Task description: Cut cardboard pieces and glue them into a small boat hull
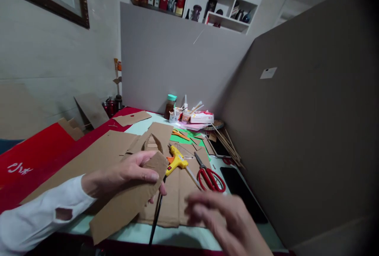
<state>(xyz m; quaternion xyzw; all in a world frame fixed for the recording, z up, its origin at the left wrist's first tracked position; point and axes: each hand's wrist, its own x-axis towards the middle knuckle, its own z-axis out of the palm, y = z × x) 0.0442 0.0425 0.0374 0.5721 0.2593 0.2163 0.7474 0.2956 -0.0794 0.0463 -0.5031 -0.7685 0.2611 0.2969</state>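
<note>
My left hand (133, 169) is closed on a long strip of cardboard (126, 206), thumb on top and fingers beneath. The strip slants from the lower left up to a angled end near the middle. My right hand (226, 216), slightly blurred, hovers at the lower right with fingers apart and nothing visible in them. Just beyond the strip lies a yellow glue gun (177, 159), its black cord (156, 218) running to the front edge. Red-handled scissors (211, 178) rest beyond my right hand. Behind my left hand stands a small pointed cardboard frame (154, 141), partly hidden.
Large cardboard sheets (100, 149) cover the table's left. Yellow-handled scissors (180, 134) lie farther back, near cups (186, 116) and a green-lidded jar (170, 106). On the right are a black flat panel (242, 193) and wooden sticks (227, 145), alongside a grey partition (304, 110).
</note>
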